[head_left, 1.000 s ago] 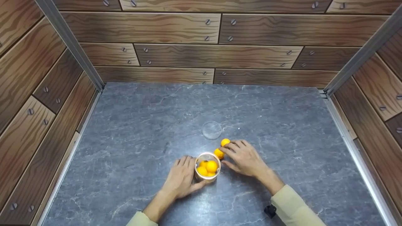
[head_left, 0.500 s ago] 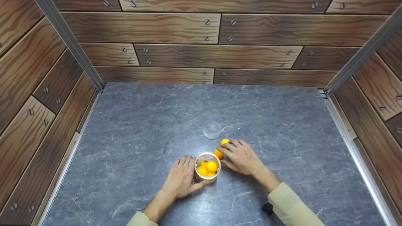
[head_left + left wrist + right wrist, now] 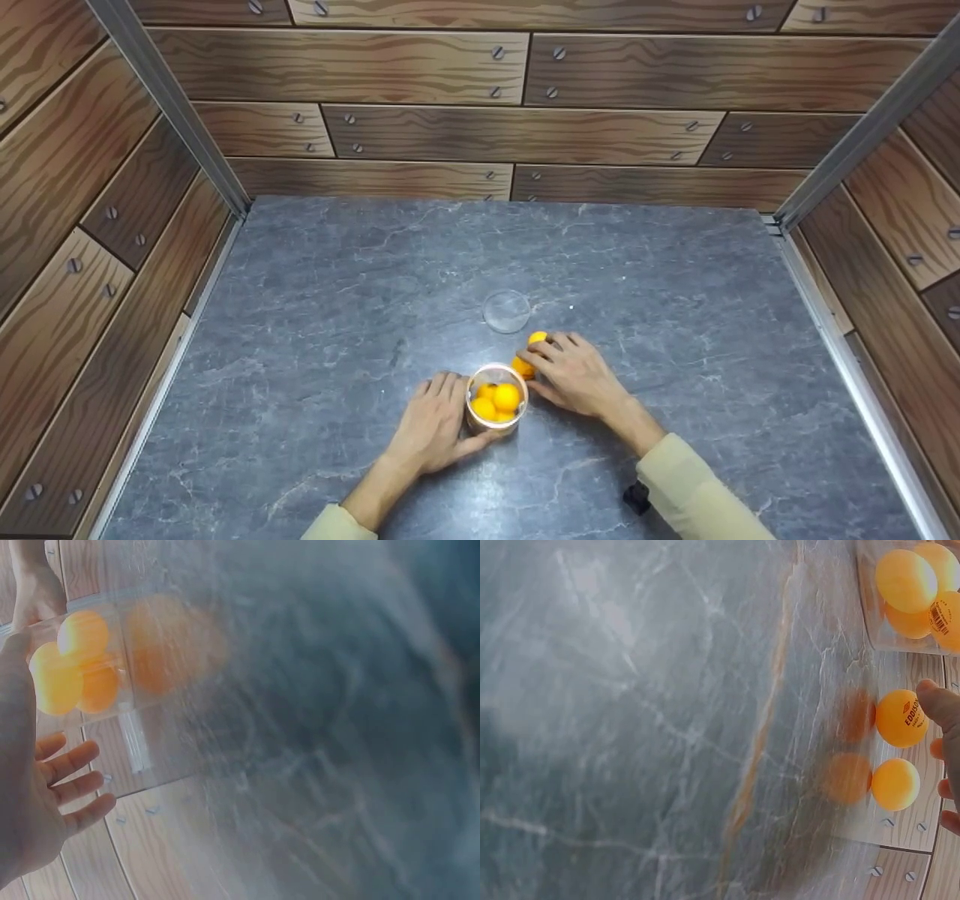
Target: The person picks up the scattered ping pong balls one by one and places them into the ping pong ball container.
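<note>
A clear plastic jar (image 3: 469,397) stands upright with several orange ping-pong balls (image 3: 506,397) inside. My left hand (image 3: 431,429) holds it from the left, thumb across its near side. Right of the jar, my right hand (image 3: 579,379) has its fingers and thumb around an orange ping-pong ball (image 3: 522,367) on the table; printed lettering shows on this ball (image 3: 901,718) in the right wrist view. A second loose ball (image 3: 538,338) sits just behind, partly covered by the fingers. In the left wrist view the thumb overlaps the jar's edge and the fingers spread alongside.
A clear round lid (image 3: 507,311) lies flat behind the jar. The grey marbled table (image 3: 337,300) is bounded by wood-patterned walls (image 3: 420,67) and metal corner posts (image 3: 172,105). A small black object (image 3: 637,497) sits beside the right sleeve.
My right hand has moved slightly left and its fingers have closed further over the nearer loose ball. The left hand, the jar and the lid stay where they were.
</note>
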Tool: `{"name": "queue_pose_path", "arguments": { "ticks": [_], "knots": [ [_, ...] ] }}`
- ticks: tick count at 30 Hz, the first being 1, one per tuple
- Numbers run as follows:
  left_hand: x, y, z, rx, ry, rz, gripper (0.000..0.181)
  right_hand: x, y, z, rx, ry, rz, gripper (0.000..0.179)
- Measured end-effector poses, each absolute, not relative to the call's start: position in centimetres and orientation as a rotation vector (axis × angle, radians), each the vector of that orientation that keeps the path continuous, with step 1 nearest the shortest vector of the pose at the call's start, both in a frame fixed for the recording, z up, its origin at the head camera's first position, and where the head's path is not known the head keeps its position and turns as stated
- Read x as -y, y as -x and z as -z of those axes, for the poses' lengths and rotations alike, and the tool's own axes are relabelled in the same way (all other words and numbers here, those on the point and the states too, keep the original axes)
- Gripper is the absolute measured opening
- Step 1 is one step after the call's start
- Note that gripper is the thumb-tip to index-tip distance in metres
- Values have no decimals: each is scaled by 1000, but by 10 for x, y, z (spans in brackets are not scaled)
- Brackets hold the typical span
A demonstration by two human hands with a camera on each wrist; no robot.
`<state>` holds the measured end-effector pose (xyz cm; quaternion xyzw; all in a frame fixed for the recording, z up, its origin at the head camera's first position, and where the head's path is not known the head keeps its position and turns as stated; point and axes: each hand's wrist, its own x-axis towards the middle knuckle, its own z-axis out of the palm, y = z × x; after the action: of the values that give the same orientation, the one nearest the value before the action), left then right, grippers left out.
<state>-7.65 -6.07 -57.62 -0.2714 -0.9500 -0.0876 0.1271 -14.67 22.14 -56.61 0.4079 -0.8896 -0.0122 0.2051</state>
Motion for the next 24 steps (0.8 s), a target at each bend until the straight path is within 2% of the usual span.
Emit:
{"name": "queue_pose_path", "arguments": {
  "ticks": [24],
  "knots": [
    [61, 77, 578, 2764, 790, 240, 86, -222, 146, 570, 2508, -1152, 54, 47]
  ]
}}
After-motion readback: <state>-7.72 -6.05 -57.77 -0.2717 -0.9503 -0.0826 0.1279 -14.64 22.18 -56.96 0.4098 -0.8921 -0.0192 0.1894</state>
